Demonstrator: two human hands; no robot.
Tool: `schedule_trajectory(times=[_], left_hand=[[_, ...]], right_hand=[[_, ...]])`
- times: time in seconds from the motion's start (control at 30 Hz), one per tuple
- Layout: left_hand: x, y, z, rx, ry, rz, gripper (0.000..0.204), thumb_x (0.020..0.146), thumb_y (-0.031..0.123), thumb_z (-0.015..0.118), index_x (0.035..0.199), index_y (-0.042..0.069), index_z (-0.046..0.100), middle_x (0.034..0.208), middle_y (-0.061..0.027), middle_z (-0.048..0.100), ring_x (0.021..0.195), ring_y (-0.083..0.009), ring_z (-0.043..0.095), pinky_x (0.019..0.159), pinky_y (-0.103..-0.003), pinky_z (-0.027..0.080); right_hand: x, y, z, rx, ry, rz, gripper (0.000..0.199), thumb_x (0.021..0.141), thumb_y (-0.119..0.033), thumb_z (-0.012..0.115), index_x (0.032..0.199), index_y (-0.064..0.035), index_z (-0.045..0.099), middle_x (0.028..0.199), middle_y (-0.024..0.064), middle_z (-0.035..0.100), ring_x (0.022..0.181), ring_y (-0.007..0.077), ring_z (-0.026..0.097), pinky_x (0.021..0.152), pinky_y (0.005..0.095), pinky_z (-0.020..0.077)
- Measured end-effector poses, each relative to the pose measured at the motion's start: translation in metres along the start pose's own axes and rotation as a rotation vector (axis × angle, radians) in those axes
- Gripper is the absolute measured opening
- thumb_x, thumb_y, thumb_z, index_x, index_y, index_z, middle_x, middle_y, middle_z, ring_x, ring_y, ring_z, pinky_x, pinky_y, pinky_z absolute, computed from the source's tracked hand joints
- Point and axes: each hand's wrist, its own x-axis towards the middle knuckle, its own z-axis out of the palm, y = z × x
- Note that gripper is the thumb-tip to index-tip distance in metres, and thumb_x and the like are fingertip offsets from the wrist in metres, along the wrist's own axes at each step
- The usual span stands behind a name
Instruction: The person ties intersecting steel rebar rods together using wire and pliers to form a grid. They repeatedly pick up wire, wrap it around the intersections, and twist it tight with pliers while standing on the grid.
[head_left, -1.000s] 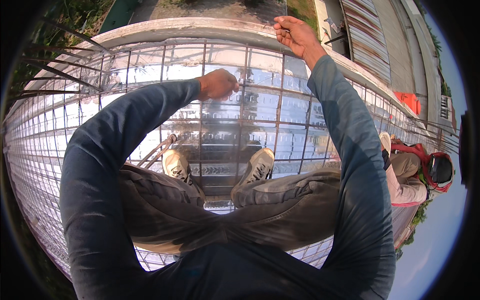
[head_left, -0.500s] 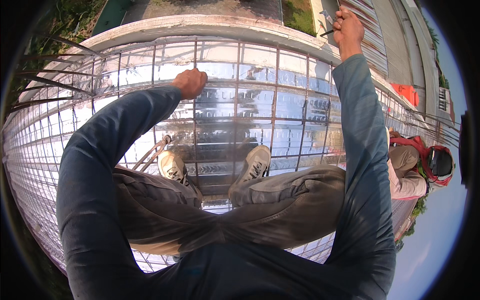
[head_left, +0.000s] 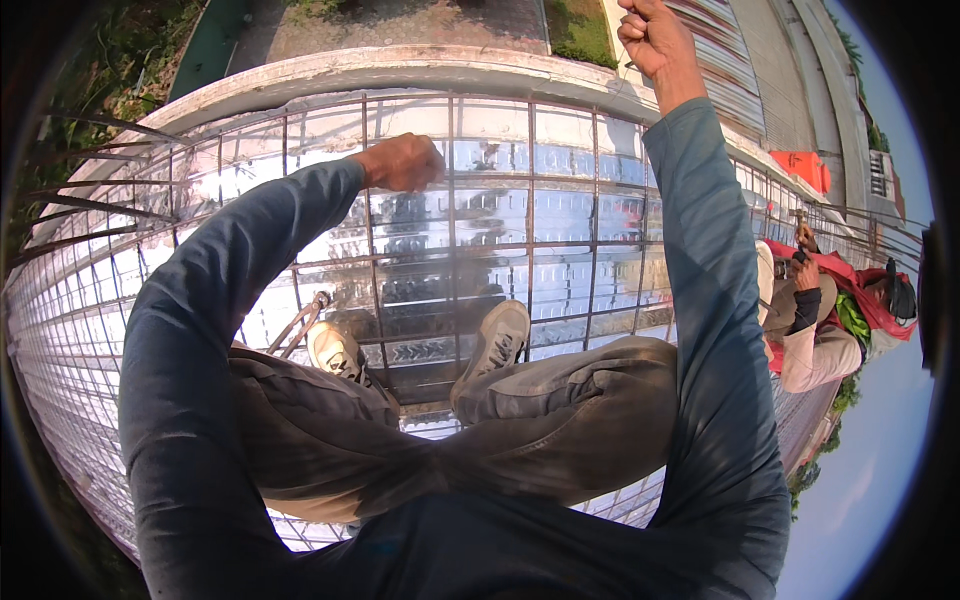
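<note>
My left hand is closed in a fist low over the grid of steel reinforcing bars, its fingers close beside one of the lengthwise bars. What it holds, if anything, is hidden. My right hand is raised at the top edge, beyond the low wall, with the fingers curled tight. Whatever is in it cannot be made out now. Under the bars lie shiny ribbed metal sheets. A rusty two-handled tool, like pincers, rests on the grid beside my left shoe.
A low concrete wall edges the deck ahead. Dark bar ends stick out at the left. On the right a co-worker crouches with arms bent. An orange object stands beyond them. Lower ground with paving lies past the wall.
My left hand has shifted right, from one bar toward the neighbouring one. My right hand has risen to the top edge, and the dark thin thing seen in it is out of sight. The co-worker's arms have come up.
</note>
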Motion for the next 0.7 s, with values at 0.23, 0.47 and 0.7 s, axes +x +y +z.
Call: schedule_trajectory(times=[0.23,0.47,0.7], left_hand=[[0.019,0.067,-0.028,-0.787,0.542,0.047,0.078,0.102,0.065,0.057,0.149,0.003,0.051,0.15,-0.0218,0.054,0.145,-0.0362,0.048,0.117,-0.056,0.043],[0.034,0.065,-0.059,-1.262,0.677,0.038,0.034,0.114,0.037,0.048,0.109,0.008,0.065,0.064,0.0095,0.032,0.055,-0.0051,0.022,0.048,-0.024,0.022],[0.032,0.05,-0.042,-1.273,0.459,0.102,0.037,0.115,0.038,0.045,0.107,0.008,0.065,0.066,0.0093,0.033,0.058,-0.0066,0.027,0.053,-0.024,0.029]], right_hand=[[-0.048,0.076,0.065,0.082,-0.137,0.137,0.018,0.106,-0.001,0.055,0.122,0.0047,0.061,0.1,0.0162,0.065,0.083,0.0255,0.064,0.075,0.0402,0.0585],[-0.065,0.089,0.091,0.111,-0.181,0.153,0.021,0.108,-0.004,0.051,0.127,0.0042,0.057,0.101,0.0171,0.061,0.092,0.0314,0.067,0.087,0.0476,0.0635],[-0.063,0.089,0.081,0.145,-0.16,0.172,0.019,0.109,-0.005,0.048,0.124,0.0043,0.055,0.098,0.0144,0.057,0.088,0.0298,0.062,0.085,0.0497,0.0596]])
